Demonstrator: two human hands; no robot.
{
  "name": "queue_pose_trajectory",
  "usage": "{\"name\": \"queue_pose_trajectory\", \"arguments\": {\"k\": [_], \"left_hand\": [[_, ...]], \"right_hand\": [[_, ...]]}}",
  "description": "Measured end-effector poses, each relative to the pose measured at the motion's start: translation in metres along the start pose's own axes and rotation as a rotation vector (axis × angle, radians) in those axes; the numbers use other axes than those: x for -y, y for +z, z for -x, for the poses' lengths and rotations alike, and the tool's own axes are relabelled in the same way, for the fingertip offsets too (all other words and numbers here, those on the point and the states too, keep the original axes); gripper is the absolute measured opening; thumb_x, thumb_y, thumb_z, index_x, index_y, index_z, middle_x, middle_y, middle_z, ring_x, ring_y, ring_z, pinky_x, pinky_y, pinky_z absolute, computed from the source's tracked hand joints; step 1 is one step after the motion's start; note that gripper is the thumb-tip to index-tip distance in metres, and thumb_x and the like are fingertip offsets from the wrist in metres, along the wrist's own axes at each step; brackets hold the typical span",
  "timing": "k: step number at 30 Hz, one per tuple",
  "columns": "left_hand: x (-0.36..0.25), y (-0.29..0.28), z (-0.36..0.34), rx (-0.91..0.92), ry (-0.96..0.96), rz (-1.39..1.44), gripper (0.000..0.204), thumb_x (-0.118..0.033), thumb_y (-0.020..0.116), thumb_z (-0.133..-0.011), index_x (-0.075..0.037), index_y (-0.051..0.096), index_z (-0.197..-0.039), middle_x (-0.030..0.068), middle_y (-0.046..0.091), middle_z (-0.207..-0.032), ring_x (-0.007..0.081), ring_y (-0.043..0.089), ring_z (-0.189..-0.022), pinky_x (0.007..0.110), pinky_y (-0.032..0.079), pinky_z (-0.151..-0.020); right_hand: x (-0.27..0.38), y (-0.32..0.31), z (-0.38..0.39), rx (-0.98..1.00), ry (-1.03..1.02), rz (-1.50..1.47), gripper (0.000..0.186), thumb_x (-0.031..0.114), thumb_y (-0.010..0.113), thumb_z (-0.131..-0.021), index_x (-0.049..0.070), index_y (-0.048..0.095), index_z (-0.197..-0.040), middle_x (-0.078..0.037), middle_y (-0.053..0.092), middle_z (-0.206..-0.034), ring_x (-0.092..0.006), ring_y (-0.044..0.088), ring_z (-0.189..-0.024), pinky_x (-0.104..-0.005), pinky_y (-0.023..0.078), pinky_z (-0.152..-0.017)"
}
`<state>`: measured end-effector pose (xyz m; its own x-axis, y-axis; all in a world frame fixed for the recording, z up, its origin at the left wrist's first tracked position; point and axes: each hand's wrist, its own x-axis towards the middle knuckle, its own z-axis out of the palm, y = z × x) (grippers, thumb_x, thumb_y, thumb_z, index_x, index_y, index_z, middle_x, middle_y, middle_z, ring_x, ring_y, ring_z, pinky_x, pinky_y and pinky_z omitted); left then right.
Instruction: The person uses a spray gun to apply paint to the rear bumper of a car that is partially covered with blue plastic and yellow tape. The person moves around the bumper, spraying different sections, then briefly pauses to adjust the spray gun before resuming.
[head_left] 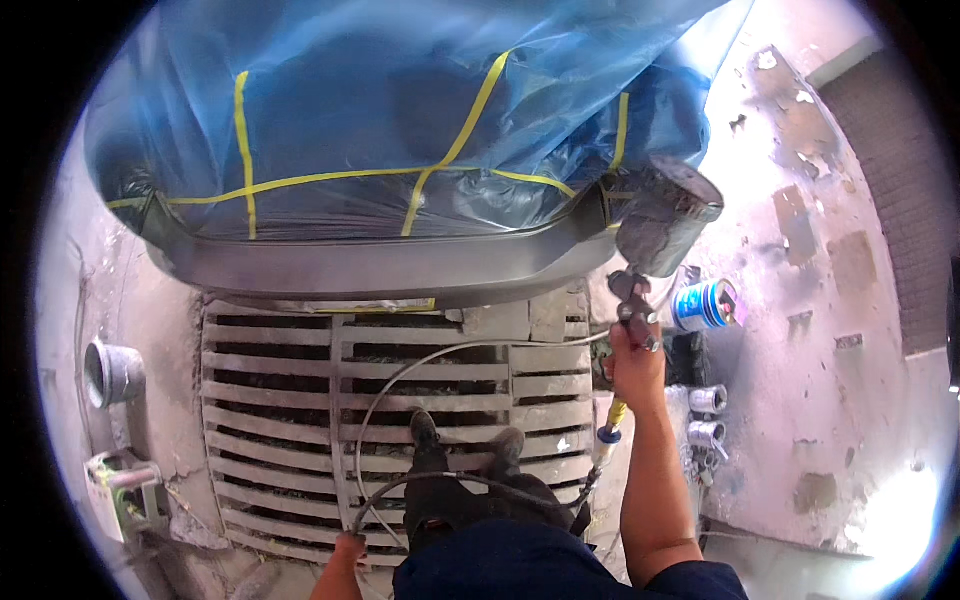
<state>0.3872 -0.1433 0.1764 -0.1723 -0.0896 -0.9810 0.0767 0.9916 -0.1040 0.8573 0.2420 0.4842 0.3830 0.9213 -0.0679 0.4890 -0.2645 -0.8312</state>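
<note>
My right hand (pixel 638 375) is wrapped round the handle of a spray gun (pixel 632 300), its large dark paint-stained cup (pixel 668 218) uppermost and tilted beside the right end of the bumper. A yellow and blue coupling hangs under the gun, with an air hose (pixel 440 478) looping across in front of my legs. Low on the left, my left hand (pixel 350 548) is closed on the hose. Ahead stands a vehicle bumper (pixel 400 268) with a dull grey-brown surface. Blue plastic film (pixel 340 110), held by yellow tape (pixel 300 183), covers the vehicle above it.
I stand on a slatted floor grate (pixel 420 380). A blue and white can (pixel 705 305) and several smaller cans (pixel 707 400) are at the right. On the left are a grey bucket (pixel 115 373) and a small stand (pixel 125 495). A paint-spotted wall (pixel 800 250) rises at the right.
</note>
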Motion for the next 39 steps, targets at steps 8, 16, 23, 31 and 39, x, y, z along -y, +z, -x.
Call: {"name": "queue_pose_trajectory", "arguments": {"k": [8,16,23,31,39], "left_hand": [[-0.078,-0.012,0.025,-0.013,-0.070,-0.155,0.020,-0.019,0.054,-0.087,-0.003,0.054,-0.100,0.0144,0.057,-0.074,0.0280,0.054,-0.056,0.049,0.054,-0.062],[-0.069,-0.032,-0.004,0.009,-0.094,-0.216,0.021,-0.021,0.054,-0.088,-0.002,0.054,-0.098,0.0146,0.057,-0.072,0.0264,0.055,-0.054,0.050,0.052,-0.052],[-0.092,-0.022,0.009,0.060,-0.002,-0.341,0.020,-0.017,0.052,-0.088,-0.004,0.054,-0.102,0.0158,0.059,-0.081,0.0289,0.059,-0.065,0.051,0.052,-0.057],[-0.112,-0.015,0.019,0.070,0.039,-0.314,0.026,-0.017,0.051,-0.088,0.001,0.052,-0.106,0.0196,0.058,-0.087,0.0329,0.061,-0.074,0.053,0.053,-0.063],[-0.111,-0.010,0.028,0.016,-0.024,-0.305,0.021,-0.017,0.052,-0.087,-0.001,0.051,-0.100,0.0157,0.053,-0.072,0.0284,0.058,-0.057,0.052,0.054,-0.050]], "right_hand": [[0.018,0.020,0.005,-0.137,-0.082,0.158,0.027,0.016,0.064,-0.081,0.002,0.044,-0.091,-0.019,0.058,-0.077,-0.0335,0.059,-0.074,-0.0386,0.045,-0.066],[0.032,0.043,0.039,0.273,0.304,-0.028,0.026,0.016,0.061,-0.083,0.002,0.047,-0.100,-0.007,0.056,-0.070,-0.0130,0.055,-0.052,-0.0281,0.045,-0.047],[0.049,0.012,0.013,-0.025,0.154,0.084,0.024,0.015,0.060,-0.084,0.004,0.048,-0.101,-0.004,0.056,-0.072,-0.0103,0.053,-0.052,-0.0256,0.044,-0.046],[0.040,-0.033,0.021,-0.370,-0.028,0.207,0.028,0.014,0.060,-0.084,0.002,0.047,-0.105,-0.006,0.057,-0.072,-0.0119,0.056,-0.057,-0.0261,0.045,-0.050],[-0.025,-0.018,0.063,0.019,0.247,-0.221,0.025,0.013,0.061,-0.085,0.004,0.052,-0.106,-0.001,0.057,-0.070,-0.0088,0.055,-0.060,-0.0236,0.043,-0.051]]}}
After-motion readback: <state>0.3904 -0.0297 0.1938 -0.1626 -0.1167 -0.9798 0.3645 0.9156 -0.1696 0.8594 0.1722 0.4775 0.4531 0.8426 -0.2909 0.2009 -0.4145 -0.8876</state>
